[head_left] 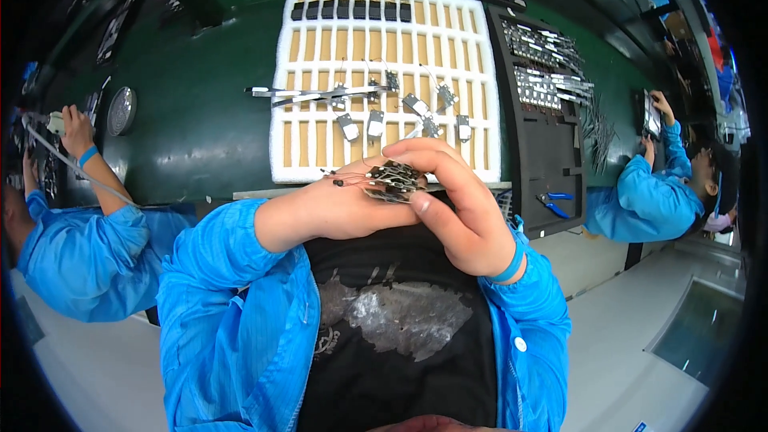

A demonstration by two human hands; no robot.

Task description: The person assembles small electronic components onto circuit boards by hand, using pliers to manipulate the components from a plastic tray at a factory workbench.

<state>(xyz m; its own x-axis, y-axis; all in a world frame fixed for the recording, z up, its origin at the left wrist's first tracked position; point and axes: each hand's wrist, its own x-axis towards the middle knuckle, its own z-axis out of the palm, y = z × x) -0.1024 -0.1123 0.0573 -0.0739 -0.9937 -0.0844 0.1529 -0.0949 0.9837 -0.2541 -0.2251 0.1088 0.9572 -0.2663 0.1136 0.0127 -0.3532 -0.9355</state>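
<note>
- At the near edge of the white foam tray (279, 152), I hold a bundle of small wired parts (392, 182) between both hands.
- My left hand (332, 212) cups it, most of its fingers hidden; my right hand (468, 208) grasps its right side, thumb and fingers bent.
- Loose modules (375, 123) and black blocks (352, 10) sit on the tray.
- Blue-handled cutters (554, 202) lie rightward.

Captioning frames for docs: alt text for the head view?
A person's left hand and right hand hold a bunch of small dark parts with thin wires before a slotted white foam tray. Black pieces fill part of its far row; loose parts lie mid-tray. Right: a black tray with blue-handled pliers; a co-worker in blue shows on each side.
</note>
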